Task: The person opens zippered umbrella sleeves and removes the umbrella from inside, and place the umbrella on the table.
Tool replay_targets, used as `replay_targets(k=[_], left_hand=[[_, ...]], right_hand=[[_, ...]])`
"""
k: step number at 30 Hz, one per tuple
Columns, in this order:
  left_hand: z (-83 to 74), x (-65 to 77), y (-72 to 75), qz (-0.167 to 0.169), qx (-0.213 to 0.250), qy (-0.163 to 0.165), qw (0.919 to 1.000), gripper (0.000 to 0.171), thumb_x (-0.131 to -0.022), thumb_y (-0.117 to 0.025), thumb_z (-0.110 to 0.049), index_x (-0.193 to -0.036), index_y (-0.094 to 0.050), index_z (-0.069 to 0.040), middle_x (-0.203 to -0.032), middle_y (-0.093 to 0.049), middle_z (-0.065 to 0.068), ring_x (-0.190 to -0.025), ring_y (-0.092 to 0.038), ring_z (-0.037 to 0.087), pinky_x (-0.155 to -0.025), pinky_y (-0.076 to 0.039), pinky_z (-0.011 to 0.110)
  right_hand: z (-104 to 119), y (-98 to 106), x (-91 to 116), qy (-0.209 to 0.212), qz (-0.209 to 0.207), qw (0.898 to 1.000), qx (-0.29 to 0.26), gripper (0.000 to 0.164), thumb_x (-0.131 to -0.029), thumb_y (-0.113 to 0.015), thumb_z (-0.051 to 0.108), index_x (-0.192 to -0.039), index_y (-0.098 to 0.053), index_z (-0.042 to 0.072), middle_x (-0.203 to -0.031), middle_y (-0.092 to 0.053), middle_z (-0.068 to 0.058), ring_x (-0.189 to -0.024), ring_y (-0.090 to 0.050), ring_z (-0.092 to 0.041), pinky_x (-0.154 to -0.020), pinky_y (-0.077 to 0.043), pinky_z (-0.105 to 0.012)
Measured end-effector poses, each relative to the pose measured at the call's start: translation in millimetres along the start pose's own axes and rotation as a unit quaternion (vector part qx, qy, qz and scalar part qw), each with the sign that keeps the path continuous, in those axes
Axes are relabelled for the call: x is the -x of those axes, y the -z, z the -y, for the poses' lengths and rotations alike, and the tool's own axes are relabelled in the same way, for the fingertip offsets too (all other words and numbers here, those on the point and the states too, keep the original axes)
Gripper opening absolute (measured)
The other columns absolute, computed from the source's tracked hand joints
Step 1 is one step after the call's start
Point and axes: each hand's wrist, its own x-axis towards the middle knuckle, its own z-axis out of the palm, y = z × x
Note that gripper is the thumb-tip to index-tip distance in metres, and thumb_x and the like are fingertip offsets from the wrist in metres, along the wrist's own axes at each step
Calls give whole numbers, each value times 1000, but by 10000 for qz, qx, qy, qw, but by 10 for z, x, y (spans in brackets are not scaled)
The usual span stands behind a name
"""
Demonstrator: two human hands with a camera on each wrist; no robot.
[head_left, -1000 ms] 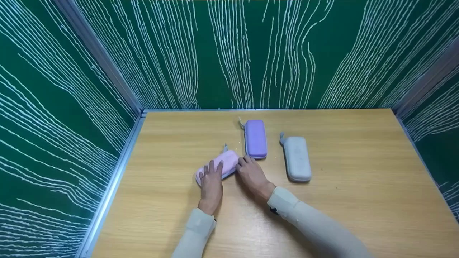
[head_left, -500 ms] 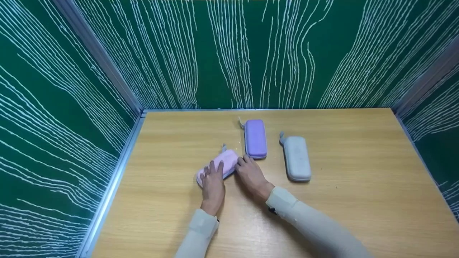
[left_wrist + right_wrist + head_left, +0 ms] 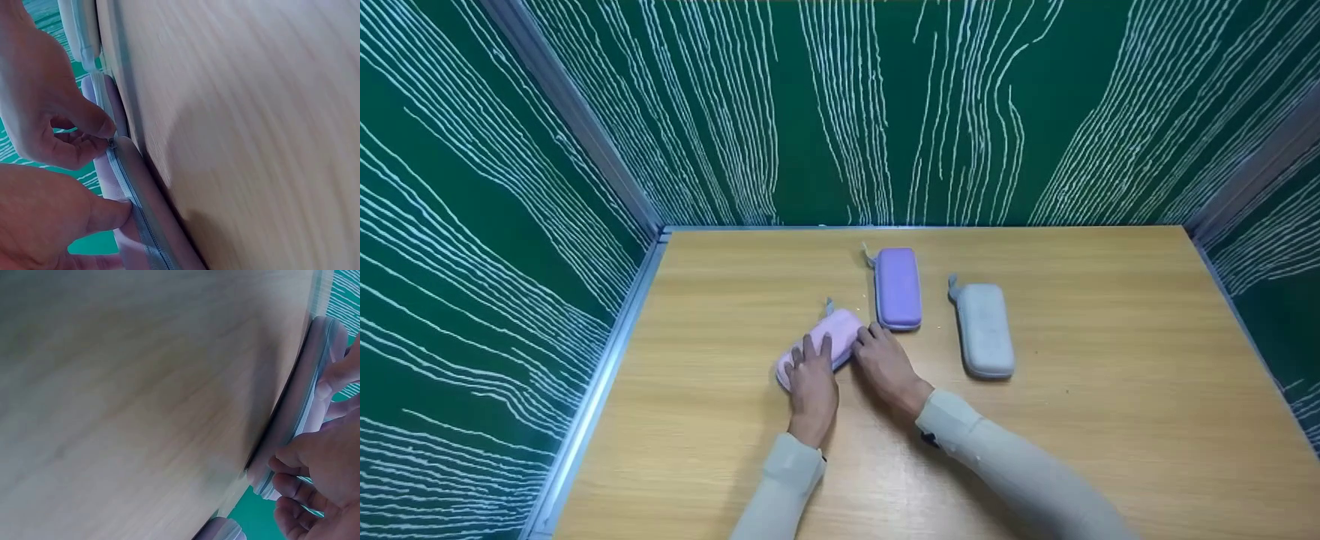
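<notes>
A pale pink hard-shell zip case (image 3: 840,330) lies slanted on the wooden table, a grey strap loop at its far side. My left hand (image 3: 814,386) grips it, fingers spread over the lid. In the left wrist view the left thumb (image 3: 112,215) presses its side just beside the grey zip (image 3: 135,197). At the case's right end, my right hand (image 3: 885,367) pinches the small zip pull (image 3: 112,143) between thumb and curled forefinger. Seen from the right wrist, the other fingers (image 3: 298,492) of that hand curl loosely below the case's end.
Just beyond the right hand lies a purple zip case (image 3: 898,289) with a strap loop. Farther right is a grey zip case (image 3: 986,330). Green walls (image 3: 945,112) with wavy white lines enclose the table (image 3: 1110,420) at the back and sides, with metal edging on the left.
My left hand has slid slightly right along the pink case, and the case has turned a little. The right hand keeps its pinch at the right end, almost still.
</notes>
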Motion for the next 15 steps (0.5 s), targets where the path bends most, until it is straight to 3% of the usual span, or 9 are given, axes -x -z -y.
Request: replay_targets(k=[5, 15], left_hand=[[-16, 2, -33, -240, -164, -17, 9996, 54, -82, -77, 0, -134, -72, -14, -128, -66, 20, -106, -70, 39, -80, -58, 51], [-45, 10, -28, -8, -366, 84, 9993, 53, -87, -75, -5, -139, -70, -16, -134, -65, 20, -110, -70, 38, -82, -58, 49]], right_hand=[[-2, -6, -5, 4, -152, 9999, -21, 10, -90, -71, -2, -97, -78, 0, -97, -65, -12, -90, -56, -31, -79, -51, -40], [26, 11, -10, -86, 119, 9996, -235, 14, -94, -69, -2, -105, -78, -2, -101, -65, -14, -92, -56, -31, -81, -51, -42]])
